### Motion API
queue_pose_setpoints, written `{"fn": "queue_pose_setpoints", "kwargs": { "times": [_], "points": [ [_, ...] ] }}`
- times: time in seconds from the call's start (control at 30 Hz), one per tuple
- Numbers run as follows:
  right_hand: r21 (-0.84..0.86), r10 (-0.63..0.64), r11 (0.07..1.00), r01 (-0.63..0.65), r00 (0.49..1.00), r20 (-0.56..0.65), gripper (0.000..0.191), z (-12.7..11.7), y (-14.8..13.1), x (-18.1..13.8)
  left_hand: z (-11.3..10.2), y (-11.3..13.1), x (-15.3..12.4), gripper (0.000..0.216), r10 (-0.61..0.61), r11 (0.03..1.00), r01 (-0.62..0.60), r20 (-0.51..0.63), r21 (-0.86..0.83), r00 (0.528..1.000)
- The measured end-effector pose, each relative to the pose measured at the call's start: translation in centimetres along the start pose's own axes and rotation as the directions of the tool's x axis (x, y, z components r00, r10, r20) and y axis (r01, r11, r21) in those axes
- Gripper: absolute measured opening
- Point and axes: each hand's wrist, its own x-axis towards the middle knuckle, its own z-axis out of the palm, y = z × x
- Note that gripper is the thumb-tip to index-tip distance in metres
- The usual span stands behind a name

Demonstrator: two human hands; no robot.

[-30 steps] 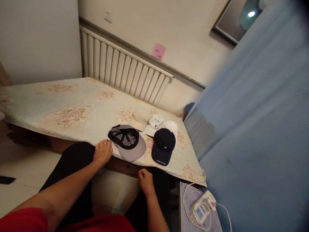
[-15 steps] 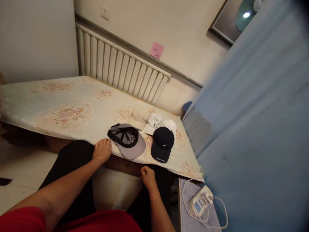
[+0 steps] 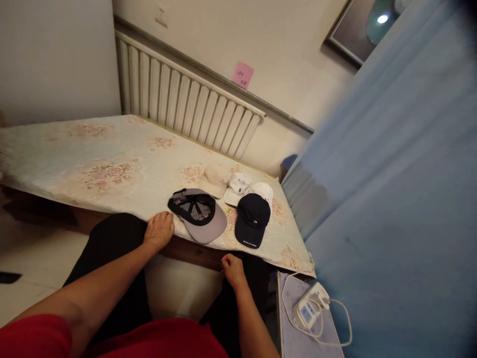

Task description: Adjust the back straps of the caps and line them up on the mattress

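My left hand (image 3: 159, 229) lies at the near edge of the bed, beside my left knee, with its fingers resting down and nothing held. Just right of it a grey cap (image 3: 208, 226) lies upside down, its black inside showing. My right hand (image 3: 234, 270) rests on my right thigh below the bed edge, fingers curled in and no object visible in them. Above that hand sits a dark navy cap (image 3: 252, 219), brim toward me. Behind are a beige cap (image 3: 215, 180), a white cap with a small dark logo (image 3: 237, 186) and another white cap (image 3: 264, 191), partly hidden.
The caps lie on a bed with a floral cover (image 3: 122, 144). A radiator (image 3: 186, 97) runs along the wall behind. On the right hangs a blue curtain (image 3: 395, 199). A small stand (image 3: 294, 338) near my right side holds a power strip (image 3: 309, 308) with a looped white cable.
My right hand has shifted slightly to the right on my thigh. The view has tilted a little; the caps and my left hand keep their places.
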Motion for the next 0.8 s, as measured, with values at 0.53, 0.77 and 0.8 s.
{"fn": "queue_pose_setpoints", "kwargs": {
  "times": [0.53,0.77,0.8],
  "points": [
    [0.061,0.025,0.998,-0.026,0.999,0.028,0.02,-0.1,-0.4,-0.3,-0.2,-0.1,-0.2,0.032,0.003,0.999,-0.004,-0.013,-0.032,1.0],
    [0.092,0.038,0.995,-0.044,0.998,0.059,0.018,1.3,-0.5,-0.2,0.2,-0.1,-0.4,0.032,-0.019,0.998,0.016,-0.032,-0.065,0.999],
    [0.099,0.039,0.994,-0.046,0.997,0.065,0.018,1.4,-0.5,-0.3,0.3,-0.1,-0.4,0.032,-0.02,0.997,0.018,-0.033,-0.072,0.999]
  ]
}}
